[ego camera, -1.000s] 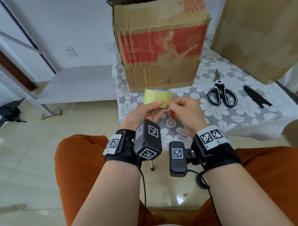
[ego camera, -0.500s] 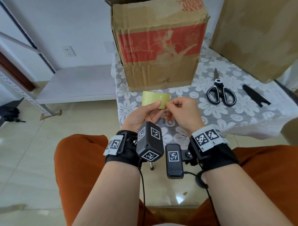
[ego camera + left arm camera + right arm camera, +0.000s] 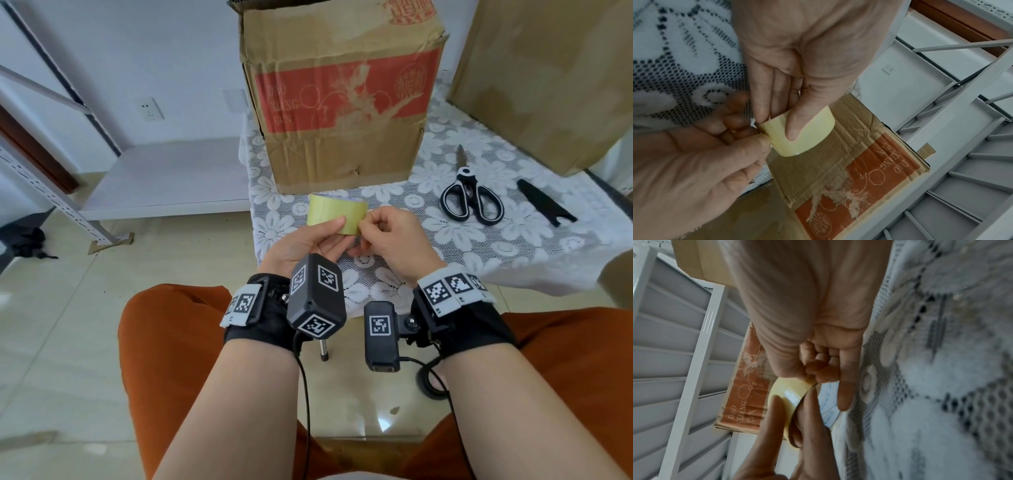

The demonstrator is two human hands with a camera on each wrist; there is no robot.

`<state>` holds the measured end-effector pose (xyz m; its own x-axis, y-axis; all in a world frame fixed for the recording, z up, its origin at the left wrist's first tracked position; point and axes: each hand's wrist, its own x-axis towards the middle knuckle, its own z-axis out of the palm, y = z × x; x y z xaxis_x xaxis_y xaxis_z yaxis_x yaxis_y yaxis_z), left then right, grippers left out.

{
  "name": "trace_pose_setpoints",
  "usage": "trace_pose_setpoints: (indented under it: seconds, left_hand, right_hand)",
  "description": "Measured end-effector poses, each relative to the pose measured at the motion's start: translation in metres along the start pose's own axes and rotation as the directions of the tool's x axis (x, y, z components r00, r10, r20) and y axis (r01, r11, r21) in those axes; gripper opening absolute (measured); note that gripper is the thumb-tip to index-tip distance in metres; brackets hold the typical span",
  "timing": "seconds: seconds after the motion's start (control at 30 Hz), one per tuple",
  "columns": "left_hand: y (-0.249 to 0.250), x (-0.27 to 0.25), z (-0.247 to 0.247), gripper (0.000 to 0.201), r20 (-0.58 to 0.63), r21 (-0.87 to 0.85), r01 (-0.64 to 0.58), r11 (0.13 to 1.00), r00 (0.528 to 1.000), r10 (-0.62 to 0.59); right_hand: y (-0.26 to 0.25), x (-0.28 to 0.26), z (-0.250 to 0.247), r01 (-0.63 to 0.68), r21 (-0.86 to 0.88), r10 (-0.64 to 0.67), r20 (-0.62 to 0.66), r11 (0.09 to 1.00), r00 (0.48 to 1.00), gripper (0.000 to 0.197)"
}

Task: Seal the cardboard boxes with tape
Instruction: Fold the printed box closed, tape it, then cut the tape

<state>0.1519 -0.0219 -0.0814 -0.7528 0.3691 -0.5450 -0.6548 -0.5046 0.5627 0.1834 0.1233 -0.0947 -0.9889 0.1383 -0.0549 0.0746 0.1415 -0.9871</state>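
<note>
A yellowish roll of tape (image 3: 334, 214) (image 3: 799, 138) (image 3: 789, 392) is held above the table's front edge. My left hand (image 3: 310, 240) (image 3: 795, 91) grips it, thumb across its outer face and fingers through its core. My right hand (image 3: 387, 236) (image 3: 818, 369) pinches at the roll's right edge with thumb and forefinger, the other fingers curled. A cardboard box with a red printed band (image 3: 342, 92) (image 3: 859, 175) (image 3: 744, 386) stands upright just behind the roll. A larger plain cardboard box (image 3: 548, 75) stands at the back right.
Black-handled scissors (image 3: 471, 200) and a black sheath (image 3: 543, 207) lie on the lace-covered table (image 3: 513, 246) to the right. A white metal shelf (image 3: 164, 174) stands left of the table. My orange-clad knees (image 3: 164, 342) are under the front edge.
Both hands with the roll have shifted slightly left and nearer. The right thumb and forefinger have closed more tightly on the roll's right edge.
</note>
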Motion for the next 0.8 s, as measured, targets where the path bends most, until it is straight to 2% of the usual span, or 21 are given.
trace_pose_setpoints:
  seconds: [0.2, 0.43, 0.53, 0.6, 0.67, 0.8]
  left_hand:
    - [0.0002, -0.0012, -0.0003, 0.02, 0.011, -0.047, -0.029, 0.998, 1.0, 0.03]
    - [-0.0008, -0.0032, 0.0018, 0.007, 0.033, -0.046, -0.021, 0.999, 0.999, 0.022]
    - [-0.0003, -0.0026, 0.0013, 0.013, 0.02, -0.047, -0.029, 0.998, 0.999, 0.03]
    - [0.0007, -0.0025, 0.0013, 0.01, 0.011, -0.046, -0.03, 0.998, 0.999, 0.031]
    - [0.0018, -0.0028, 0.0017, 0.007, 0.005, -0.035, -0.023, 0.999, 1.0, 0.023]
    - [0.0028, -0.0034, 0.0013, 0.016, 0.004, -0.023, -0.028, 0.999, 1.0, 0.028]
  right_hand:
    - [-0.001, -0.0004, -0.004, -0.04, 0.107, 0.041, -0.007, 0.993, 0.999, 0.005]
    - [-0.0019, 0.0013, 0.0015, 0.034, 0.011, -0.032, -0.173, 0.999, 0.984, 0.007]
    - [-0.0024, 0.0025, 0.0029, 0.049, -0.02, -0.052, -0.142, 0.999, 0.988, 0.006]
    - [-0.0032, 0.0028, 0.0016, 0.054, -0.031, -0.058, -0.116, 0.998, 0.992, 0.007]
    - [-0.0036, 0.0017, 0.0004, 0.066, -0.021, -0.068, -0.104, 0.998, 0.992, 0.007]
    - [-0.0011, 0.0004, -0.001, 0.074, 0.024, -0.072, -0.097, 0.997, 0.993, 0.008]
